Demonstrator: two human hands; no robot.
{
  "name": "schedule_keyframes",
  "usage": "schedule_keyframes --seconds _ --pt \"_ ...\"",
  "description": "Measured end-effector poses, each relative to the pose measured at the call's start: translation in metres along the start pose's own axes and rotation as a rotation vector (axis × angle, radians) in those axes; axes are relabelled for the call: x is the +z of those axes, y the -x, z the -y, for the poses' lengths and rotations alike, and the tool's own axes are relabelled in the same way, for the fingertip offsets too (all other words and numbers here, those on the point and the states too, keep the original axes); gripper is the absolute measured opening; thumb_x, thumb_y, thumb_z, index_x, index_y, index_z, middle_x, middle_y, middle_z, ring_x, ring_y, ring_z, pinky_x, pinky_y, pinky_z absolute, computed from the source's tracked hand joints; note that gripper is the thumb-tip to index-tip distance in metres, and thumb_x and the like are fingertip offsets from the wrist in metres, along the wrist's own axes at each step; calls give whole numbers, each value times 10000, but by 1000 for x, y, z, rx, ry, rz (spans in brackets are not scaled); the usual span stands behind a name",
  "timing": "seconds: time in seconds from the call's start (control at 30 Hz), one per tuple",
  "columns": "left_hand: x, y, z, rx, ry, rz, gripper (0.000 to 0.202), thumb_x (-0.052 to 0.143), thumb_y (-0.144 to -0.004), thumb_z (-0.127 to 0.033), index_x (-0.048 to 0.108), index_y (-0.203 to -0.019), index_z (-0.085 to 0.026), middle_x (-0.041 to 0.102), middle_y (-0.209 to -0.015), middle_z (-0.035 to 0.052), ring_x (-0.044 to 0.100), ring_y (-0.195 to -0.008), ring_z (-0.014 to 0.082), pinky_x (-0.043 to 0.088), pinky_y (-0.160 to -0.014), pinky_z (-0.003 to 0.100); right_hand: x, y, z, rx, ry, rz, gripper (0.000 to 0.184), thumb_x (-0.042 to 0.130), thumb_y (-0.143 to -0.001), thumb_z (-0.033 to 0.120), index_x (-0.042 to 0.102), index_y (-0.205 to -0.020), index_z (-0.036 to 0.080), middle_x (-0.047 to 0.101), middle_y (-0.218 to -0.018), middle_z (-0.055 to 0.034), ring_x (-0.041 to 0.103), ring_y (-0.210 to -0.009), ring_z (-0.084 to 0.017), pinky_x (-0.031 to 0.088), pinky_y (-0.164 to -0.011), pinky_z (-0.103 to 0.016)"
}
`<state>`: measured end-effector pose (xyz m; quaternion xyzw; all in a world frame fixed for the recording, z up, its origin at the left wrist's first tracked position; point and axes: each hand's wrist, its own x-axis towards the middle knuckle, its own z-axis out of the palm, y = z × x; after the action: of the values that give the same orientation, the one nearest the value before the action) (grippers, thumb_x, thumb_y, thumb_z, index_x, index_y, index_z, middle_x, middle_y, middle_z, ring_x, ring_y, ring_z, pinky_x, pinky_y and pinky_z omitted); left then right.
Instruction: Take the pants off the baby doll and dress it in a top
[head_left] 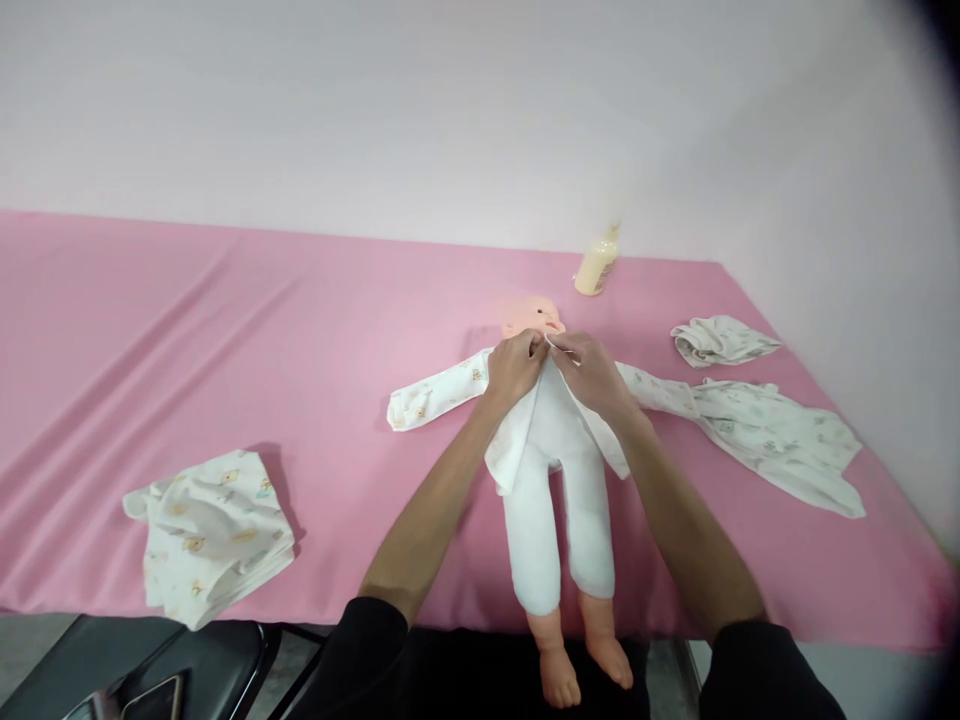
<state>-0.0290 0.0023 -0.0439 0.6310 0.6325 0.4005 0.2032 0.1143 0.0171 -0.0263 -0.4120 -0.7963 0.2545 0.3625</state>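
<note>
A baby doll (559, 440) with a white cloth body lies on its back on the pink-covered table, its feet hanging past the front edge. It wears a white patterned baby shirt (514, 445), both sleeves on the arms and the front parted over the belly. Just below the doll's chin, my left hand (517, 365) is closed on the shirt's collar edge. Close beside it, my right hand (589, 370) pinches the other side of the collar. Fingertips of both hands nearly meet, and the exact bit of cloth between them is partly hidden.
A pump bottle (598, 265) of pale yellow liquid stands behind the doll's head. Rumpled patterned baby clothes (780, 440) and a folded cloth (724, 341) lie at right. Another patterned garment (217, 530) overhangs the front edge at left, above a black chair (187, 665).
</note>
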Motion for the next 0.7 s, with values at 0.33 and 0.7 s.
schedule_keyframes --seconds 0.33,0.7 --pt "-20 -6 11 -70 441 271 185 463 -823 -232 548 -673 -164 450 -591 -28 356 -534 92 266 -537 232 10 1 -3 -98 45 35 341 395 -925 151 690 -1093 190 629 -1150 -124 578 -1138 -226 444 -1011 -403" --pt "-29 -11 12 -351 787 217 157 570 -738 -267 597 -653 -138 473 -578 -23 376 -506 71 230 -486 230 12 10 7 -169 186 177 533 314 -867 45 551 -1323 185 445 -1267 -141 441 -1262 -256 390 -1088 -443"
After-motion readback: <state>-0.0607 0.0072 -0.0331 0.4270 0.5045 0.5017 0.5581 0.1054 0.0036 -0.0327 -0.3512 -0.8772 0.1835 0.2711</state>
